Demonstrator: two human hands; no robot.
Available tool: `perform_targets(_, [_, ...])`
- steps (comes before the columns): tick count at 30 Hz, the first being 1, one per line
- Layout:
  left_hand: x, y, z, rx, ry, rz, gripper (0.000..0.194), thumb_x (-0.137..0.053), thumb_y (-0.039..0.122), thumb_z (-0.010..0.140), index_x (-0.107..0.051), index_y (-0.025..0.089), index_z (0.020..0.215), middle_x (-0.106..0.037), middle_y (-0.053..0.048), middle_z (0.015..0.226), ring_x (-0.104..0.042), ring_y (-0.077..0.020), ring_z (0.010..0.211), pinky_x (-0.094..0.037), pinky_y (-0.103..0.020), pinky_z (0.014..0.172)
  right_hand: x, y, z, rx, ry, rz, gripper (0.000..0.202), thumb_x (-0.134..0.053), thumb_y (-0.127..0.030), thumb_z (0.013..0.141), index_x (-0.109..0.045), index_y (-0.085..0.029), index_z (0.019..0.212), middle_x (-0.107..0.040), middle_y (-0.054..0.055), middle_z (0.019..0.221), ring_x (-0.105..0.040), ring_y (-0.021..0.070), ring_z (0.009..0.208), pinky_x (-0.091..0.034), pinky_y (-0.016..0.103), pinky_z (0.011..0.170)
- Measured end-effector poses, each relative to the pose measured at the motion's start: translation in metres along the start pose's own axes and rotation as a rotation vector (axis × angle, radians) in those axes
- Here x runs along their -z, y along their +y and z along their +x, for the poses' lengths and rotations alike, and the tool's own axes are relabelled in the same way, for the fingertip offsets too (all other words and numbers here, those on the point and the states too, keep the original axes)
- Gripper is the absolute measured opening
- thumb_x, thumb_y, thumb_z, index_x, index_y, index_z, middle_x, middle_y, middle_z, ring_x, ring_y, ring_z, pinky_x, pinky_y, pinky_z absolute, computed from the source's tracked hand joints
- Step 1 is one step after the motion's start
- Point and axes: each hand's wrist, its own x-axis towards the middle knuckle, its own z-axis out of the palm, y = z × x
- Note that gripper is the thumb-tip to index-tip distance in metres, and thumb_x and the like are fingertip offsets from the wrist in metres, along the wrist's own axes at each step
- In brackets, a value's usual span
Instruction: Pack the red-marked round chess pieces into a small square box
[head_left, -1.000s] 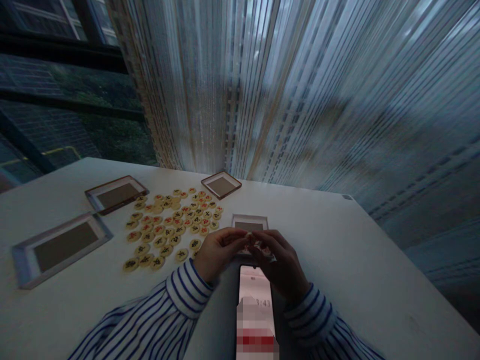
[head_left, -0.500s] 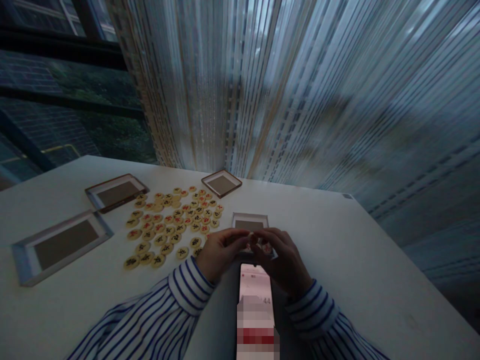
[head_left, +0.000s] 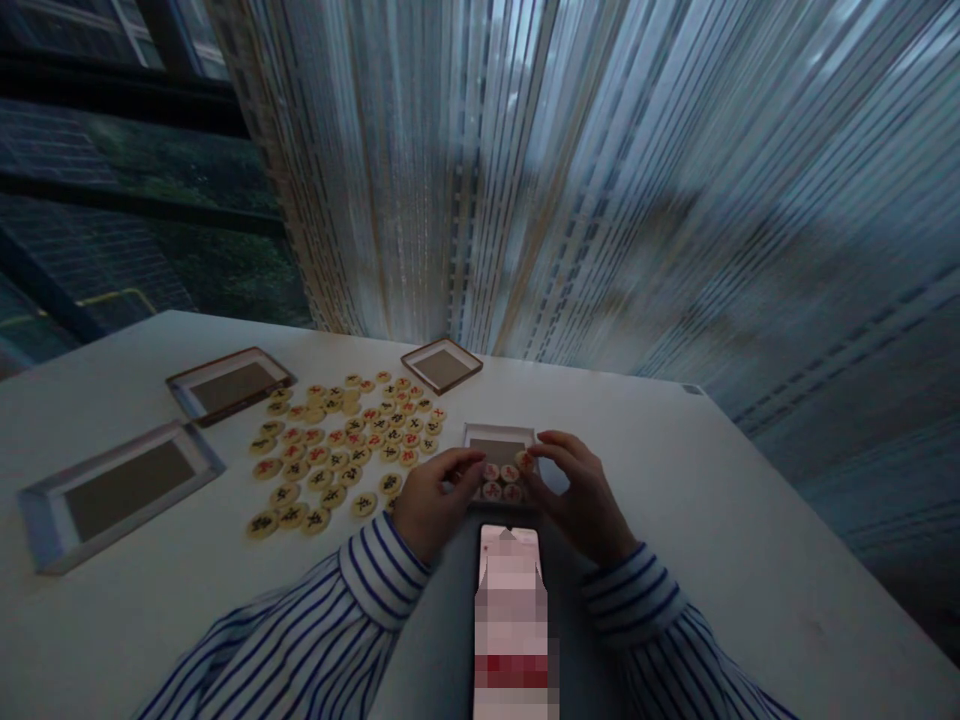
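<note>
My right hand [head_left: 577, 490] pinches a round Chinese chess piece [head_left: 525, 462] with a red character, between thumb and forefinger. It is at the right side of a small open box [head_left: 499, 430]. Inside, several red-marked Chinese chess pieces [head_left: 511, 493] lie in rows at the near end. My left hand [head_left: 442, 500] is at the box's left side, its thumb and forefinger brought together; whether anything is between them is hidden. Left of the box, many loose Chinese chess pieces [head_left: 334, 495] with red or black characters are spread over the table.
A phone [head_left: 510, 600] with a lit screen lies just below the box. Three more open trays stand on the white table [head_left: 675, 520]: a brown-rimmed one [head_left: 442, 388] at the back, another brown-rimmed one [head_left: 176, 385] at left, and a pale one [head_left: 124, 525] nearest left. A string curtain [head_left: 420, 200] hangs behind.
My hands have moved apart from their meeting point over the box. The right hand now has the piece at the box's right side, and the pieces inside show more fully.
</note>
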Motion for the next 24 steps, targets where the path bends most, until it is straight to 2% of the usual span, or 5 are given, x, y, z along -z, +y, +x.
perform_targets(4, [0.003,0.0,0.001,-0.068,0.033,0.095,0.026,-0.052,0.033,0.075,-0.068,0.015,0.085,-0.071,-0.005,0.077,-0.062,-0.0155,0.064,-0.051,-0.026,0.059,-0.003,0.015,0.0,-0.057,-0.037,-0.011,0.022,-0.056,-0.038,0.078,-0.064,-0.021,0.089,-0.058,0.013,0.112,-0.055,0.025,0.101,-0.045,0.046,0.085])
perform_targets(9, [0.005,-0.001,0.001,-0.143,0.063,0.197,0.023,-0.051,0.029,0.076,-0.068,0.017,0.085,-0.07,-0.005,0.08,-0.062,-0.0156,0.069,-0.051,-0.028,0.067,-0.004,0.02,-0.001,-0.077,-0.072,-0.047,0.023,-0.055,-0.039,0.079,-0.065,-0.02,0.088,-0.057,0.014,0.114,-0.054,0.026,0.103,-0.044,0.048,0.087])
perform_targets(24, [0.005,-0.004,0.002,-0.157,0.057,0.275,0.022,-0.05,0.025,0.076,-0.067,0.016,0.087,-0.07,-0.007,0.083,-0.062,-0.0176,0.075,-0.05,-0.031,0.07,-0.008,0.024,-0.007,-0.058,-0.132,-0.167,0.022,-0.056,-0.037,0.078,-0.065,-0.02,0.089,-0.057,0.014,0.115,-0.055,0.0261,0.104,-0.042,0.048,0.087])
